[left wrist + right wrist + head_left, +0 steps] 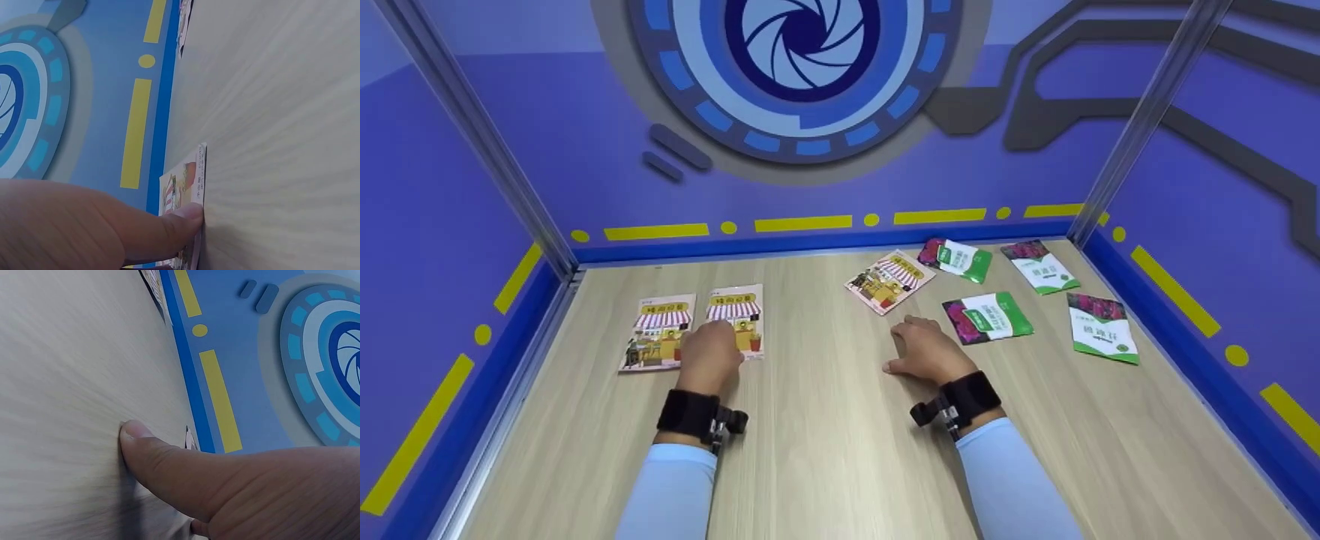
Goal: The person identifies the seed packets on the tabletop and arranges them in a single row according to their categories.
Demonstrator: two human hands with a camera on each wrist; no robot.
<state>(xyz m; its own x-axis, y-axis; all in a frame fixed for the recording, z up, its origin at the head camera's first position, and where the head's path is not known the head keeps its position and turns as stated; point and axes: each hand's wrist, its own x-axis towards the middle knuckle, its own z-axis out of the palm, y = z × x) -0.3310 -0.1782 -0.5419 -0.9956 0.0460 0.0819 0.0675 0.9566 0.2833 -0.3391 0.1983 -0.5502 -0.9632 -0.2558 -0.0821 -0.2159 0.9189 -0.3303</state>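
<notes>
My left hand (pixel 714 356) is at a pink packet (pixel 748 304) printed with a striped-awning shop front. In the left wrist view, the thumb (pixel 174 228) touches the near edge of that packet (pixel 183 183); the other fingertips are mostly hidden. Just left of it lies a matching packet (pixel 649 349). My right hand (pixel 934 351) is low over the table with nothing in it, thumb and fingers apart and loosely bent. The closest things to it are a tilted pink shop-front packet (pixel 889 281) and a green-and-white flower packet (pixel 988 317).
More green-and-white flower packets lie at the right: one at the back (pixel 958 259), one at the far right corner (pixel 1040 267) and one near the right wall (pixel 1102 328). Purple-blue panels (pixel 825 199) enclose the wooden table (pixel 825 427) at the back and both sides.
</notes>
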